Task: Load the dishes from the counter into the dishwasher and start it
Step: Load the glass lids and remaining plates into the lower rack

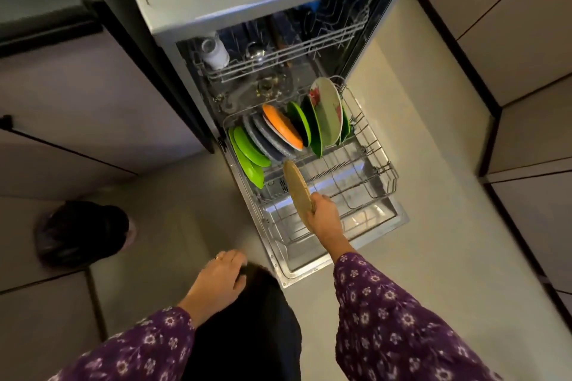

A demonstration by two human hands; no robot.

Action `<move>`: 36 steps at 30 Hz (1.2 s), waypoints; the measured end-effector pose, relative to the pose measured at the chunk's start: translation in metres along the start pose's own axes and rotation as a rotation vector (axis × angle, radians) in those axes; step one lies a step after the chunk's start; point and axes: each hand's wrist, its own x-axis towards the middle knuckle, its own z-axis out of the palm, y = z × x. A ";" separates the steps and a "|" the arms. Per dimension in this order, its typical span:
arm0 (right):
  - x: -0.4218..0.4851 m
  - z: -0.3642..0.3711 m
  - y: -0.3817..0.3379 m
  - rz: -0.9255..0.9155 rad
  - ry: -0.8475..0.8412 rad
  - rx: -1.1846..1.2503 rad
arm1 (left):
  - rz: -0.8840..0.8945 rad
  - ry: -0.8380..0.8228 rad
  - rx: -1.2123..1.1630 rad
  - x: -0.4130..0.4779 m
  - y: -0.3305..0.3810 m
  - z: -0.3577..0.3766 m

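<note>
r hand (325, 213) gripped the tan round plate (297, 192) by its near edge, fingers curled round the rim. plate was on edge, tilted, over the front half of the lower rack (380, 170); cdn't tell if it touched the wires. rack was pulled out over the open dishwasher door (309, 272). back row of the rack was already loaded, all standing on edge: green plates (247, 151) at the left, then grey plates (266, 139), an orange plate (283, 127) leaning on them, more green ones to the right, and a big floral plate (328, 111) near the right end. far tip of the tan plate sat just in front of the grey ones. upper rack (294, 49) was inside the machine w/ a white cup (214, 52) at its left and a shiny metal item (255, 51) beside it. l hand (221, 280) was open, fingers relaxed, holding nothing, low by my dark trouser leg (247, 328), ring visible. black bag (83, 232) sat on the floor to the left, well apart from the machine.
</note>
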 end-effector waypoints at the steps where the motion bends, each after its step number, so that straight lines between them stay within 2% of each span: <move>1: 0.007 0.013 0.003 -0.010 -0.001 -0.009 | 0.036 -0.073 0.031 -0.003 -0.010 0.012; 7: 0.030 0.079 0.009 -0.030 -0.036 -0.043 | 0.259 -0.271 0.197 -0.030 -0.066 0.091; 10: 0.032 0.101 0.011 -0.076 -0.057 -0.080 | 0.335 -0.285 0.260 -0.031 -0.076 0.107; 18: 0.022 0.131 0.021 -0.172 0.012 -0.127 | 0.212 -0.246 0.179 -0.020 -0.077 0.111; 26: 0.007 0.148 0.030 -0.268 0.126 -0.206 | 0.256 -0.181 0.195 -0.030 -0.077 0.125; 32: 0.018 0.162 0.021 -0.134 0.013 -0.232 | 0.278 -0.185 0.194 -0.031 -0.078 0.134; 36: 0.036 0.170 0.018 -0.075 -0.006 -0.208 | 0.271 -0.154 0.167 -0.029 -0.075 0.135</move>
